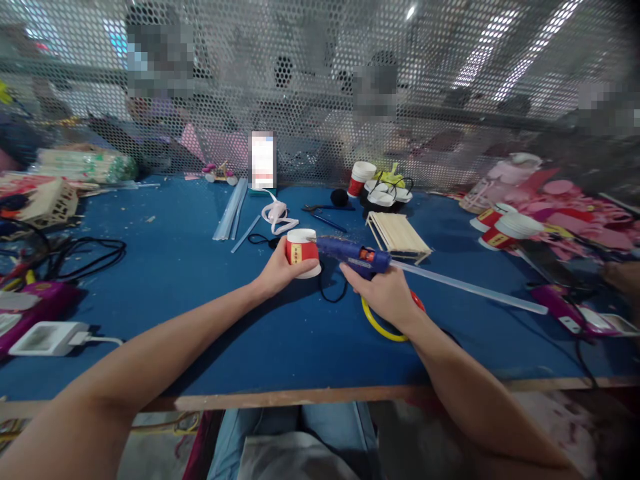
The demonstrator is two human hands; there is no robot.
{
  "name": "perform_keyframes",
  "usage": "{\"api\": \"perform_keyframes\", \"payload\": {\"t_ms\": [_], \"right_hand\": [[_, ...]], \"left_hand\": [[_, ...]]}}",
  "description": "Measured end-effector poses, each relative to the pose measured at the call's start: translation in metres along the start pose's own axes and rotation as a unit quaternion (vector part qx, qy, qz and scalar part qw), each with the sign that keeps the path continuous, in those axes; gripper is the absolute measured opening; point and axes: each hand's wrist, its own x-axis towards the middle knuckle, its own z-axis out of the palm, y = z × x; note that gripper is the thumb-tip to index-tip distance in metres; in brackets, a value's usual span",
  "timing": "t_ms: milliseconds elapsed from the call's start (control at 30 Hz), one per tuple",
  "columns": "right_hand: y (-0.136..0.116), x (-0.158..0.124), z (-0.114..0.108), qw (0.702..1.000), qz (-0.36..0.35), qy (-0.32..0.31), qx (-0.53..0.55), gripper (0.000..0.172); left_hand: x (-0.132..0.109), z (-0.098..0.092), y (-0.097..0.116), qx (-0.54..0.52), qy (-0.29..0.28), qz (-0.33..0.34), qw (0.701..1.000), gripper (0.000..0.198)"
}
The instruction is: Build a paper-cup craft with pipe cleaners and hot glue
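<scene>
My left hand [281,268] is wrapped round a red and white paper cup [303,252], held with its wide rim down. In my right hand [387,290] is a blue hot glue gun [354,253], its nozzle pointing left at the cup's upper edge. Whether the tip touches the cup I cannot tell. A long translucent glue stick [475,288] juts from the gun's back end to the right. Below my right hand lies a yellow ring [383,327], partly hidden by my wrist. A small wooden stick rack [400,235] stands just beyond the gun.
Glue sticks [233,210], a white cable [277,215] and pliers [327,208] lie farther back, near a lit phone [263,161]. More paper cups [361,179] stand behind. Purple power strips [45,310] flank both sides. A perforated metal screen [310,100] borders the table's back.
</scene>
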Motion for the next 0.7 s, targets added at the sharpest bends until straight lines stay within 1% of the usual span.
{"api": "perform_keyframes", "payload": {"t_ms": [133, 200, 267, 367, 500, 600, 633, 700], "right_hand": [[0.0049, -0.0007, -0.002, 0.997, -0.053, 0.0, -0.058, 0.038], [0.0063, -0.0006, -0.0024, 0.996, -0.067, 0.004, -0.065, 0.041], [0.007, -0.0006, -0.002, 0.995, -0.066, -0.001, -0.068, 0.042], [0.0075, -0.0007, -0.0008, 0.992, -0.071, -0.008, -0.105, 0.04], [0.0086, 0.0004, -0.0011, 0.99, -0.078, 0.003, -0.115, 0.039], [0.0097, 0.0019, -0.0023, 0.996, -0.059, -0.001, -0.07, 0.04], [0.0098, 0.0026, -0.0026, 0.999, -0.039, -0.008, -0.034, 0.039], [0.0089, 0.0044, -0.0033, 0.996, 0.039, -0.019, 0.078, 0.033]], "left_hand": [[0.0002, -0.0004, 0.0005, -0.014, 0.002, 0.002, 1.0, 0.062], [-0.0001, -0.0002, 0.0011, -0.022, 0.002, 0.002, 1.0, 0.062], [-0.0006, -0.0001, 0.0019, -0.023, 0.001, 0.001, 1.0, 0.062], [-0.0011, -0.0005, 0.0028, -0.024, -0.001, 0.0, 1.0, 0.061], [-0.001, -0.0013, 0.0031, -0.029, -0.004, -0.003, 1.0, 0.06], [-0.0008, -0.0014, 0.0025, -0.036, -0.007, -0.004, 0.999, 0.059], [-0.0007, -0.0014, 0.0021, -0.04, -0.008, -0.005, 0.999, 0.059], [-0.0006, -0.0015, 0.0013, -0.045, -0.011, -0.006, 0.999, 0.059]]}}
